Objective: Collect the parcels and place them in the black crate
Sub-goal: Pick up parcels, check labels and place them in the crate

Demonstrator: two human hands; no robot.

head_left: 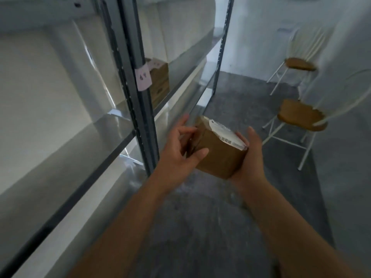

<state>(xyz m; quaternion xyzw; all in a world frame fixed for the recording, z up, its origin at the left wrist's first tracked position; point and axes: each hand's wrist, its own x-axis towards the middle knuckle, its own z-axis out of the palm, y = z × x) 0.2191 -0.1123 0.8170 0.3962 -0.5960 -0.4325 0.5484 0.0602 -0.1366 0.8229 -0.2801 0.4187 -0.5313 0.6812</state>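
A small brown cardboard parcel with a white label (218,157) is being held between the curled fingers (200,153) of the left hand (179,151) and right hand (250,157). Left of the fingers, a grey metal shelf post (146,121) is standing close; the parcel could be knocked loose against it.

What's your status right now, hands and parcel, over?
Left hand and right hand gripping small brown cardboard parcel with white label. Held beside grey metal shelf rack. Black crate not in view. Second brown box on shelf.
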